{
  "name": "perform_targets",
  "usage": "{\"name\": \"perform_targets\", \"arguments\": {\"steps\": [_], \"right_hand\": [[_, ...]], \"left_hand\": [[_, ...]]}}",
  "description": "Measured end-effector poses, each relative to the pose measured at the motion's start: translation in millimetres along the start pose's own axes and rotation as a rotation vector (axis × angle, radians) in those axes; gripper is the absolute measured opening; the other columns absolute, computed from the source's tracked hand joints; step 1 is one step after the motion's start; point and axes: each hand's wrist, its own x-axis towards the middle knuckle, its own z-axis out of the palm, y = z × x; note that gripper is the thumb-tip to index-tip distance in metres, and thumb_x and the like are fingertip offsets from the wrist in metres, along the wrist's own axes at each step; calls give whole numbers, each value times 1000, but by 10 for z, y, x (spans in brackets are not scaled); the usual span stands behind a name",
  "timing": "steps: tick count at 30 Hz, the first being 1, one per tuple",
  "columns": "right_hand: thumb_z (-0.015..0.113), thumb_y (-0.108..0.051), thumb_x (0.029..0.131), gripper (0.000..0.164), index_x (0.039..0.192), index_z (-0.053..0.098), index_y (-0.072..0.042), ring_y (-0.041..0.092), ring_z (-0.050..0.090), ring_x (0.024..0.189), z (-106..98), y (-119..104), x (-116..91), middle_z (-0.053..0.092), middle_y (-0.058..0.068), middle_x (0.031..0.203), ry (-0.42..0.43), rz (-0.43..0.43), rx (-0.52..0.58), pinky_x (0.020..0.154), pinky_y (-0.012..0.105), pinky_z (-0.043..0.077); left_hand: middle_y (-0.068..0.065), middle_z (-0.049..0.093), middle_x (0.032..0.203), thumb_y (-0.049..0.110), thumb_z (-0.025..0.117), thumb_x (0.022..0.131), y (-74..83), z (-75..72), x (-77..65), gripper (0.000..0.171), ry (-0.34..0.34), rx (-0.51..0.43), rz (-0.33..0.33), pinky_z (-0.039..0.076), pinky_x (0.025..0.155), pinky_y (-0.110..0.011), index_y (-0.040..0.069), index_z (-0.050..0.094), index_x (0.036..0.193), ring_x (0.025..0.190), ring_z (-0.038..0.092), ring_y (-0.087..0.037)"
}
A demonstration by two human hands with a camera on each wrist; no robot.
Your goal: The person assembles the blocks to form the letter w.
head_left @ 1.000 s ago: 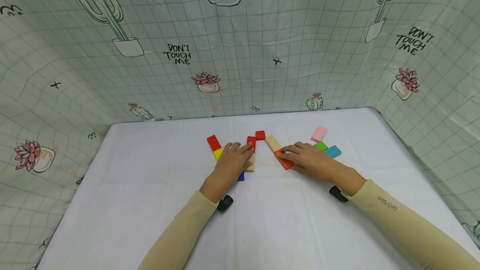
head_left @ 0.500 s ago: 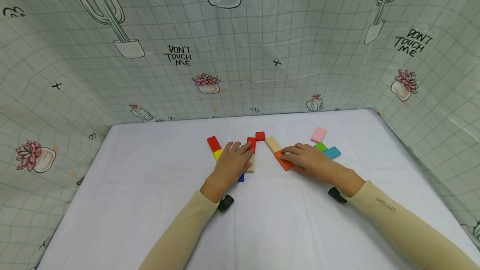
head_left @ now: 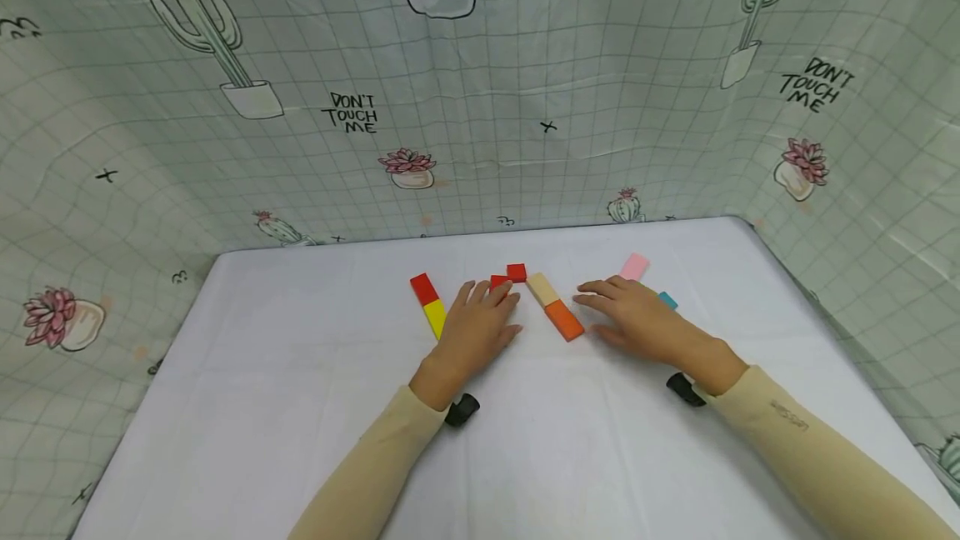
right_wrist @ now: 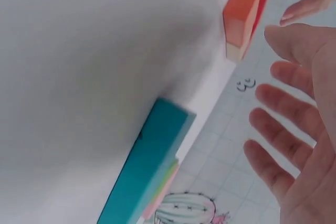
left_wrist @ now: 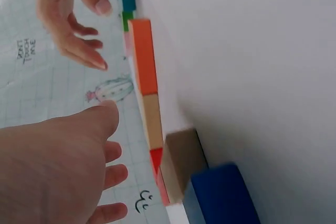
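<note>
My left hand [head_left: 476,327] hovers over the left blocks with fingers spread, holding nothing. Below it lie a red block [head_left: 499,281], mostly covered in the head view, a plain wooden block [left_wrist: 181,161] and a blue block [left_wrist: 226,198]. My right hand [head_left: 637,319] is raised just right of an orange block [head_left: 564,321], fingers loosely extended and bare. End to end with the orange block runs another plain wooden block [head_left: 542,289], slanting up toward a small red block [head_left: 516,272]. The right wrist view shows a teal block [right_wrist: 149,161] below the right hand.
Left of the left hand, a red block [head_left: 423,288] and a yellow block [head_left: 435,317] form a slanted line. A pink block [head_left: 634,266] lies beyond the right hand; a green block [left_wrist: 127,21] shows in the left wrist view. A printed cloth [head_left: 300,165] hangs behind the white table [head_left: 300,407].
Both hands have lifted off the blocks they were touching. The right hand has moved right, off the orange block; the left has shifted slightly right. The blocks look unmoved.
</note>
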Motion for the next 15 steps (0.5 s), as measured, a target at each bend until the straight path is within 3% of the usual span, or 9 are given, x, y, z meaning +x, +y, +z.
{"name": "perform_targets", "arguments": {"steps": [8,15], "right_hand": [[84,-17,91,49,134,69,0,39,62,121,-111,70,-160,66,19,138,37,177,-53,95,57,54],[86,-24,89,57,136,67,0,45,60,120,-158,122,-318,65,23,135,61,324,-66,98,63,49]], "left_hand": [[0,55,159,50,63,105,215,5,100,57,2,22,0,33,126,-49,21,58,153,147,48,-26],[0,57,156,51,61,105,370,-13,175,56,12,17,-20,33,125,-49,20,59,152,144,49,-25]]}}
